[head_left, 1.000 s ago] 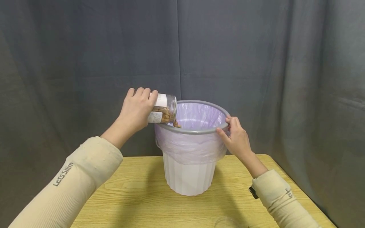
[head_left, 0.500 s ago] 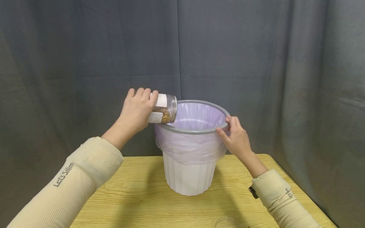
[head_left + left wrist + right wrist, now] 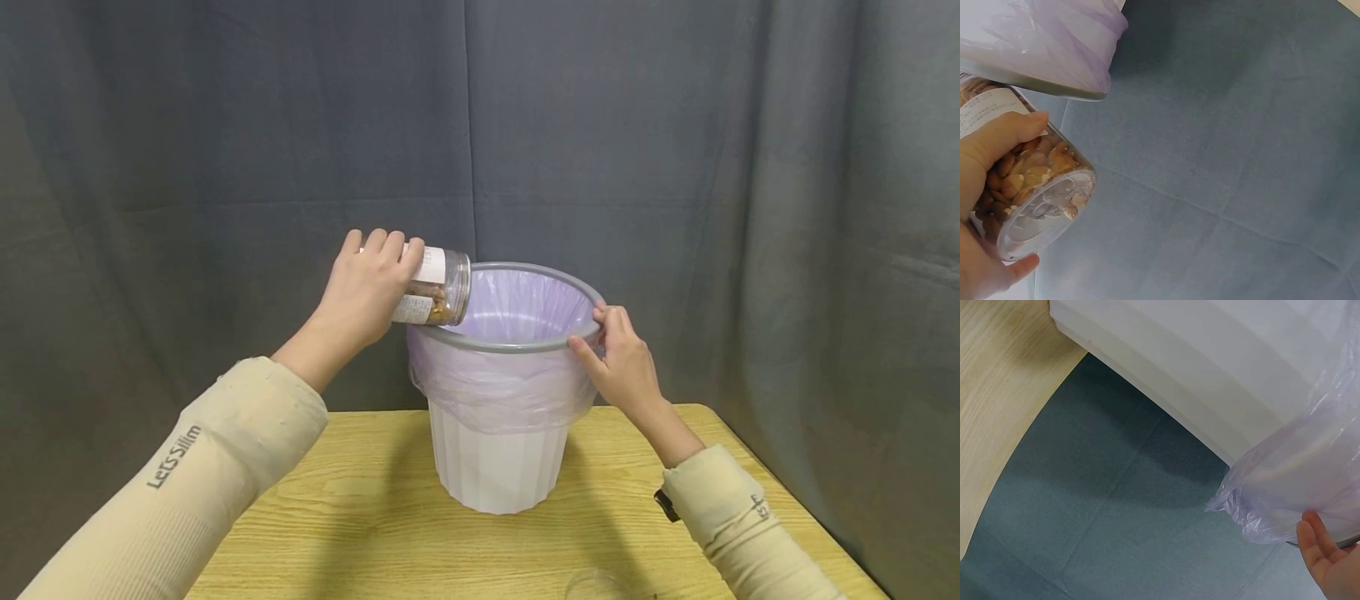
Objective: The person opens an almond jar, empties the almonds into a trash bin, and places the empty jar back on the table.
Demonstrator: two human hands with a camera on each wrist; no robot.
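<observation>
My left hand (image 3: pixel 369 287) grips a clear plastic jar (image 3: pixel 438 287) with a white label and brown nuts inside. The jar lies tilted on its side, its open mouth over the left rim of a white ribbed bin (image 3: pixel 498 467). A pale purple liner bag (image 3: pixel 495 387) is folded over the bin's grey rim (image 3: pixel 517 343). My right hand (image 3: pixel 617 354) holds that rim on the right side. In the left wrist view my fingers (image 3: pixel 997 140) wrap the jar (image 3: pixel 1038 187), whose nuts press against its base, below the rim (image 3: pixel 1041 87). The right wrist view shows the liner (image 3: pixel 1297 494) and my thumb (image 3: pixel 1329 562).
The bin stands on a light wooden table (image 3: pixel 360 517), towards its back edge. A clear round object (image 3: pixel 596 586) peeks in at the bottom edge. Dark grey curtain (image 3: pixel 675 167) hangs behind and to the right. The floor (image 3: pixel 1104 506) below is dark blue-green.
A second ago nuts were dropping from the jar's mouth into the bin; none are falling now. My left hand has shifted the jar slightly right and up. The right hand has not moved.
</observation>
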